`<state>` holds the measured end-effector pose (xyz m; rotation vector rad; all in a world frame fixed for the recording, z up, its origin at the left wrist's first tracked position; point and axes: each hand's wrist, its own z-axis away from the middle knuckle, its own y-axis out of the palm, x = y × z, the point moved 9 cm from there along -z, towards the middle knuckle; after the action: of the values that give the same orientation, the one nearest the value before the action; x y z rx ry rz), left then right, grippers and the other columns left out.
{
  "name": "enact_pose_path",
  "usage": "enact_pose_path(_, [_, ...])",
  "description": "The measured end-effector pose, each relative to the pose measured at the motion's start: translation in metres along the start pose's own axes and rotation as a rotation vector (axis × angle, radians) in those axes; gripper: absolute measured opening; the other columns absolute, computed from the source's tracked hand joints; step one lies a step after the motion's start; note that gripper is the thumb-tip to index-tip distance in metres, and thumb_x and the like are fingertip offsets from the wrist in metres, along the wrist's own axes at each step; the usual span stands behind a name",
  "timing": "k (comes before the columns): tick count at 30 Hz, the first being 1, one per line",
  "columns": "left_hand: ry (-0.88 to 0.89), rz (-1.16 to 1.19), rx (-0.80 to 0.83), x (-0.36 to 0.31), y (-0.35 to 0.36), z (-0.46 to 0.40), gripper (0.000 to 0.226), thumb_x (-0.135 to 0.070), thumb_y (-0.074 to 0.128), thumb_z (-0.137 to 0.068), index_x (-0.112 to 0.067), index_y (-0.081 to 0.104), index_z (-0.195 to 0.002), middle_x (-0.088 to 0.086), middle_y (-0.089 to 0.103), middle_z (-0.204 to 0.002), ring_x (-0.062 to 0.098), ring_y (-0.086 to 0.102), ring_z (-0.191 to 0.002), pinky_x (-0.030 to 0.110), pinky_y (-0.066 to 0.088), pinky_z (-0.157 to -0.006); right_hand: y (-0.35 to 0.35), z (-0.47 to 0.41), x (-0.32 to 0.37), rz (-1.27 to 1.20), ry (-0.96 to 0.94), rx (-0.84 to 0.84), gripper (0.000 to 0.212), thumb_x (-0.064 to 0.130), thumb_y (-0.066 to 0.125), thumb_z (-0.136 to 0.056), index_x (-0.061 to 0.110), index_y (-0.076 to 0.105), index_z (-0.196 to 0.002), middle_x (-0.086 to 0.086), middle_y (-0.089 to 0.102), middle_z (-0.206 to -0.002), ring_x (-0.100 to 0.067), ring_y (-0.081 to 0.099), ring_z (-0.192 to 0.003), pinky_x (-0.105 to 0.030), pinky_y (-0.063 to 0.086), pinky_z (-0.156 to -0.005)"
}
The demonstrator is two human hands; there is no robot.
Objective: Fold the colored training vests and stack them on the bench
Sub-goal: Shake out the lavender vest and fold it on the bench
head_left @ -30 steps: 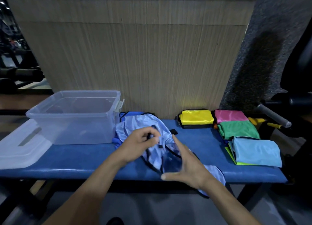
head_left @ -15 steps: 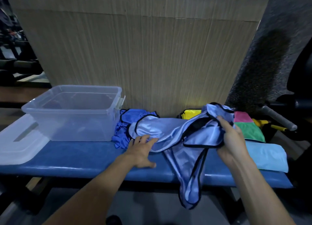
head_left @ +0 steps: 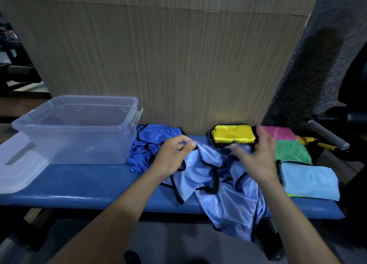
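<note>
We have dropped the vest back onto the bench to start the fold

Half a second ago our right hand [head_left: 256, 160] held the light blue vest [head_left: 210, 176] up; now it hovers blurred over it, fingers spread, gripping nothing. Our left hand [head_left: 172, 156] pinches a black-trimmed edge near the top. The vest lies crumpled on the bench [head_left: 79, 186], its lower part hanging off the front edge, so we judge it still needs flattening. A darker vest [head_left: 151, 144] waits behind it.
</note>
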<state>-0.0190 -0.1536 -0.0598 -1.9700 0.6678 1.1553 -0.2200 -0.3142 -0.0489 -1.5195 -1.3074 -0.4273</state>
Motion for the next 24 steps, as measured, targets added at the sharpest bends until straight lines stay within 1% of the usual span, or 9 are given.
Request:
enact_pose_path(3, [0.006,0.098,0.122,-0.010,0.015,-0.001,0.010,-0.015,0.068,-0.097,-0.012,0.072,-0.105,-0.004,0.077,-0.099,0.007,0.070,-0.098,0.021,0.050,-0.092,0.060,0.033,0.032,-0.157,-0.097,0.585,0.069,0.045,0.080,-0.084,0.035,0.051,-0.145,0.022,0.053,-0.144,0.002,0.045,-0.135,-0.029,0.037,-0.111])
enact_pose_path(4, [0.024,0.134,0.170,-0.016,0.018,0.000,0.017,-0.012,0.068,-0.096,-0.011,0.071,-0.113,0.000,0.076,-0.109,0.011,0.069,-0.107,0.024,0.050,-0.098,0.071,0.042,0.043,-0.186,-0.146,0.662,0.059,0.039,0.081,-0.085,0.034,0.056,-0.139,0.022,0.060,-0.137,0.003,0.051,-0.130,-0.027,0.041,-0.108])
enact_pose_path(7, [0.036,0.202,0.205,-0.023,0.014,-0.002,0.028,-0.011,0.061,-0.100,-0.013,0.066,-0.127,-0.001,0.074,-0.116,0.008,0.066,-0.115,0.022,0.049,-0.099,0.070,0.036,0.053,-0.171,-0.267,0.496,0.013,0.020,0.074,-0.091,0.032,0.071,-0.096,0.018,0.073,-0.090,0.002,0.065,-0.087,-0.028,0.052,-0.081])
enact_pose_path(9, [0.045,0.109,0.122,-0.010,-0.002,-0.007,0.024,-0.002,0.057,-0.101,-0.011,0.067,-0.120,-0.003,0.073,-0.108,0.003,0.067,-0.105,0.021,0.051,-0.089,0.053,0.019,0.038,-0.196,-0.188,0.270,0.022,0.015,0.072,-0.092,0.028,0.066,-0.075,0.015,0.065,-0.066,0.003,0.054,-0.064,-0.026,0.045,-0.063])
enact_pose_path(11, [0.020,-0.147,0.105,0.018,-0.018,-0.008,0.035,0.010,0.056,-0.091,-0.020,0.067,-0.105,-0.006,0.070,-0.097,0.005,0.066,-0.089,0.026,0.052,-0.081,0.034,0.004,0.022,-0.161,-0.102,0.070,0.014,0.018,0.071,-0.090,0.018,0.066,-0.077,0.004,0.065,-0.066,-0.005,0.052,-0.061,-0.034,0.044,-0.062])
enact_pose_path(14, [-0.147,-0.536,0.458,0.072,-0.016,0.009,0.035,-0.005,0.072,-0.081,-0.031,0.058,-0.101,-0.011,0.056,-0.102,0.013,0.057,-0.096,0.025,0.046,-0.086,0.013,-0.009,-0.003,-0.232,0.079,-0.117,0.021,0.021,0.069,-0.091,0.014,0.061,-0.072,0.004,0.060,-0.063,-0.002,0.049,-0.056,-0.033,0.041,-0.063])
enact_pose_path(16, [-0.256,-0.839,0.667,0.101,-0.018,0.023,0.044,-0.025,0.083,-0.077,-0.035,0.056,-0.110,-0.011,0.047,-0.112,0.017,0.046,-0.112,0.032,0.041,-0.100,0.009,-0.013,-0.014,-0.206,0.134,-0.120,0.021,0.021,0.072,-0.088,0.011,0.061,-0.073,-0.001,0.063,-0.066,-0.012,0.057,-0.060,-0.037,0.045,-0.064])
enact_pose_path(18, [-0.301,-0.988,0.664,0.110,-0.028,0.023,0.048,-0.036,0.086,-0.074,-0.038,0.057,-0.113,-0.009,0.043,-0.118,0.019,0.039,-0.115,0.042,0.033,-0.106,0.013,-0.015,-0.014,-0.064,0.093,-0.022,0.020,0.022,0.077,-0.086,0.007,0.064,-0.089,-0.011,0.066,-0.077,-0.027,0.063,-0.071,-0.042,0.049,-0.065])
enact_pose_path(24, [-0.177,-0.911,0.543,0.110,-0.035,0.014,0.022,-0.027,0.077,-0.084,-0.039,0.062,-0.094,-0.015,0.048,-0.101,0.014,0.043,-0.107,0.036,0.035,-0.099,0.025,-0.015,-0.008,0.203,-0.033,0.171,0.038,0.010,0.078,-0.085,0.020,0.061,-0.118,-0.004,0.052,-0.053,-0.011,0.044,-0.038,-0.022,0.032,-0.038])
